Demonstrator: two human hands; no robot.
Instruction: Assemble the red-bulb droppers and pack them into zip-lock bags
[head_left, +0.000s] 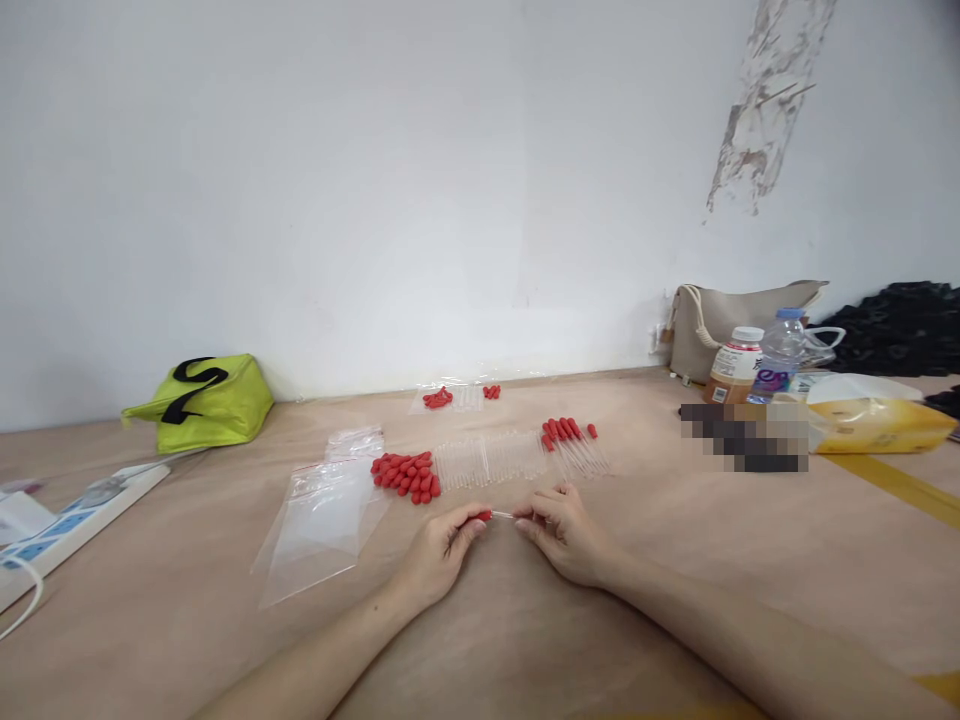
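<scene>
My left hand [436, 552] pinches a red rubber bulb [484, 516] between thumb and fingers. Opposite it, my right hand [568, 532] grips a thin glass dropper tube [503, 515], whose left end meets the bulb; how deep it sits is too small to tell. Just beyond my left hand lies a pile of loose red bulbs [405, 474]. A row of clear glass tubes [491, 458] stretches to the right of that pile. Past my right hand are several droppers [562, 430] with red bulbs on their tubes, and one red bulb [592, 431] lies beside them.
Clear plastic bags [319, 520] lie left of the bulbs. Near the wall rests another bag [466, 398] with red bulbs and tubes. A green bag [214, 405] and power strip [82, 525] sit left; bottles [736, 368], a tissue pack [877, 425] and a grey bag [720, 320] stand right.
</scene>
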